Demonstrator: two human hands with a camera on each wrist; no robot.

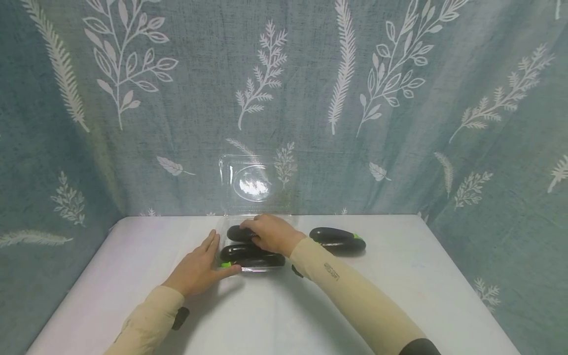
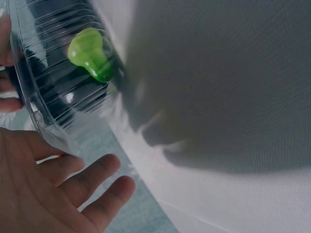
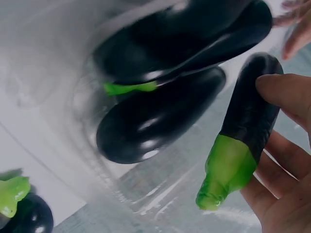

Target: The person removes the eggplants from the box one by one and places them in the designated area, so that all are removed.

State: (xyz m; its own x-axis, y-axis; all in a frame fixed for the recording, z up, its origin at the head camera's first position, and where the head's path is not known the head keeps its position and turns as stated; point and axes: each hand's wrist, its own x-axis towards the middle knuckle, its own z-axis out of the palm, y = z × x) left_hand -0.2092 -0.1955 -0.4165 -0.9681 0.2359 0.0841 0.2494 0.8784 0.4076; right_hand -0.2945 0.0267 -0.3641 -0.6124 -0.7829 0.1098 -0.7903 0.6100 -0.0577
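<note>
My right hand (image 1: 272, 234) pinches a dark eggplant (image 3: 252, 107) with a green cap between thumb and fingers, over the back part of a clear plastic clamshell box (image 1: 262, 269). Inside the box lie other glossy eggplants (image 3: 160, 119), side by side; my right hand and sleeve partly cover them in the head view. The left hand (image 1: 197, 268) is spread at the box's left front corner, its thumb along the front rim and its fingers along the left side. Through the clear wall a green cap (image 2: 92, 53) shows in the left wrist view.
The box's clear lid (image 1: 253, 182) stands raised at the back, against a patterned grey-green curtain (image 1: 310, 98). Two more eggplants (image 1: 339, 245) lie together on the white table (image 1: 386, 296), right of the box.
</note>
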